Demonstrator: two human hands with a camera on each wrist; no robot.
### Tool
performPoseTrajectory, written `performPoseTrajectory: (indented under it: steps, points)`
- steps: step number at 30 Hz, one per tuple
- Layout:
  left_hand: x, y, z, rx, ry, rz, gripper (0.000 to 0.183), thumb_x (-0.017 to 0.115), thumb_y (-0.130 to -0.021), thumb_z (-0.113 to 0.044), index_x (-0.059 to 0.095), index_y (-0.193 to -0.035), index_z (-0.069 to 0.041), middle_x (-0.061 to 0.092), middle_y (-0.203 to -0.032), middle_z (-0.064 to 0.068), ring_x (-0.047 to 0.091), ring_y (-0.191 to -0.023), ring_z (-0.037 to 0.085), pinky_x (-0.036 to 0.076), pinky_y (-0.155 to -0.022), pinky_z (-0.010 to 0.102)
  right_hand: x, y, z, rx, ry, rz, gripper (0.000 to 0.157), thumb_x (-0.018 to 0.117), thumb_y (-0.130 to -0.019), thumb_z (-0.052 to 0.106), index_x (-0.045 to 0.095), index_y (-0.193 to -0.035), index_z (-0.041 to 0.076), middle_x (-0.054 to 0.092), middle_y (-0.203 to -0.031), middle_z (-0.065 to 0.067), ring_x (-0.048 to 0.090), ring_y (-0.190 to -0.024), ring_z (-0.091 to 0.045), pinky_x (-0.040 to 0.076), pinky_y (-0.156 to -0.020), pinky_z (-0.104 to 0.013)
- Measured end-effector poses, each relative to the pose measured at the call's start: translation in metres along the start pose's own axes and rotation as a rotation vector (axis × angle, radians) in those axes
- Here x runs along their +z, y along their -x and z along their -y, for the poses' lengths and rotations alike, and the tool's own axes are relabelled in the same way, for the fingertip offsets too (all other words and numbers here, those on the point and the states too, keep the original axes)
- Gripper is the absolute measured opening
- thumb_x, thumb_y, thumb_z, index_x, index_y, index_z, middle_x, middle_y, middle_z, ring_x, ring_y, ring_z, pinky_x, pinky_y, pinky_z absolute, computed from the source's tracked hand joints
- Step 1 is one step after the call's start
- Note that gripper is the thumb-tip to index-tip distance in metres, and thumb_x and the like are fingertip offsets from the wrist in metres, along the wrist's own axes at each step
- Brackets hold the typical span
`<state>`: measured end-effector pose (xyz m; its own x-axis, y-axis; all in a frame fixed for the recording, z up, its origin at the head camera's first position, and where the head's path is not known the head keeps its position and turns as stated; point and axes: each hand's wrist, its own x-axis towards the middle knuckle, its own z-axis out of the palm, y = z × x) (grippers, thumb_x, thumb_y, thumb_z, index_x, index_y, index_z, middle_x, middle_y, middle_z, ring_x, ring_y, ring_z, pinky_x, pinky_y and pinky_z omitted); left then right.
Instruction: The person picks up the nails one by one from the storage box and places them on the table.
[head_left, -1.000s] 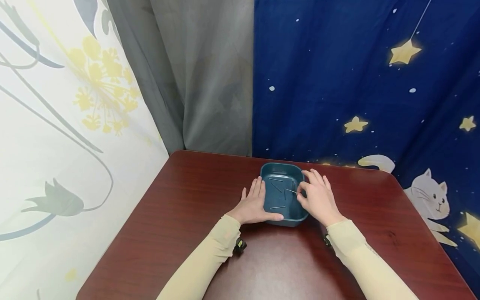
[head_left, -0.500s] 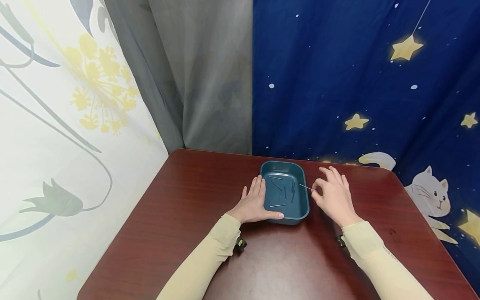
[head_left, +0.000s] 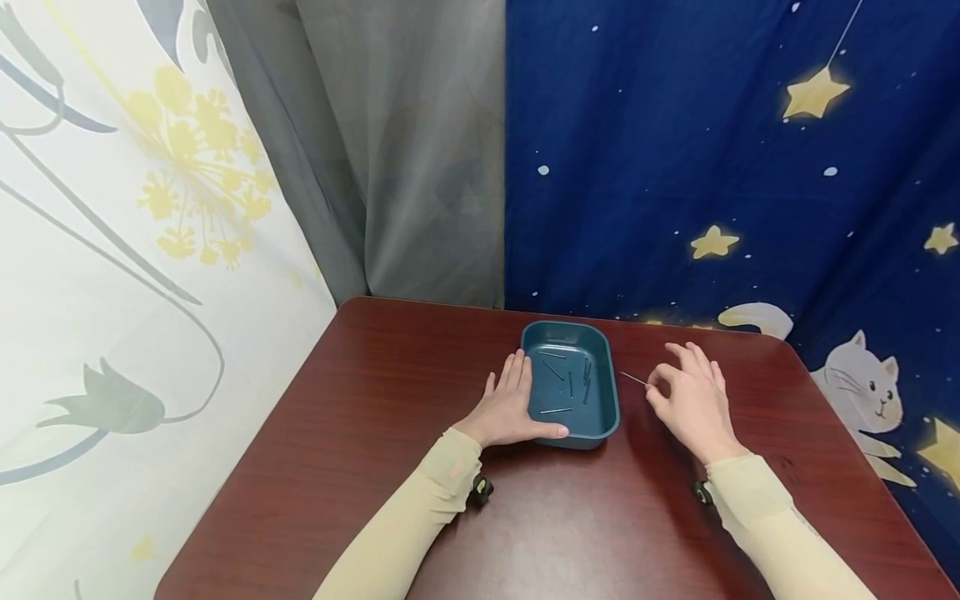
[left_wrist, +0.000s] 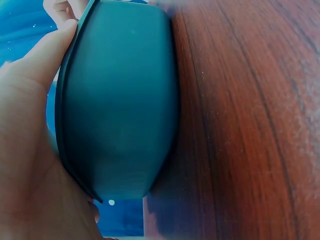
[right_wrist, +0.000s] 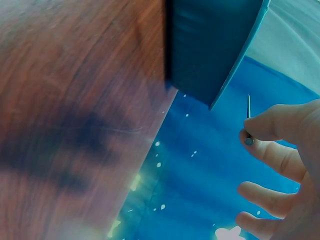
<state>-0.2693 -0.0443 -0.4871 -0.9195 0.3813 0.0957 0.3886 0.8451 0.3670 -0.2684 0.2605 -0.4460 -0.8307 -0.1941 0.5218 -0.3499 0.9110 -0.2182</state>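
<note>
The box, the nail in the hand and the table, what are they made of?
The box looks like plastic, smooth and slightly shiny: one even blue-green with rounded corners. The nail is probably metal, since its shaft gleams silver. The table looks like polished wood, with streaky grain and a light patch, or maybe a printed covering.

Curtained indoor corner; home or studio, cannot be determined. Evidence: reddish-brown wood-grain table with rounded corners (head_left: pixel 360 375); white hanging (head_left: pixel 90 317) with grey-and-yellow floral print (head_left: pixel 183 137); plain grey cloth curtain (head_left: pixel 435 167); navy-blue cloth curtain (head_left: pixel 637 167) printed with gold stars (head_left: pixel 816 93) and pale cat (head_left: pixel 858 387).
</note>
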Motion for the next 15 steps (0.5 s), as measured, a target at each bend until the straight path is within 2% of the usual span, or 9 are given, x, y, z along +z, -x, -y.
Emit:
performPoseTrajectory:
  steps: [7,15]
  points:
    - [-0.002,0.001,-0.001,0.006,0.008,0.002,0.132,0.04,-0.053,-0.092,-0.005,-0.147,-0.011,-0.007,-0.154,0.008,-0.002,-0.141,0.024,0.012,-0.108,0.055,0.001,0.008,-0.01,0.032,0.01,0.019,0.005,0.067,-0.073,0.02,0.064,-0.07,0.021,0.044,-0.133,-0.018,0.022,-0.135,-0.035,0.007,-0.104,-0.062]
    - [-0.004,0.001,-0.002,0.0,0.014,0.017,0.132,0.042,-0.053,-0.092,-0.006,-0.147,-0.011,-0.01,-0.154,0.006,-0.005,-0.141,0.021,0.011,-0.109,0.054,0.006,0.02,-0.019,0.09,0.02,0.07,0.004,0.068,-0.072,0.018,0.065,-0.07,0.016,0.043,-0.132,-0.02,0.022,-0.133,-0.039,0.009,-0.101,-0.065]
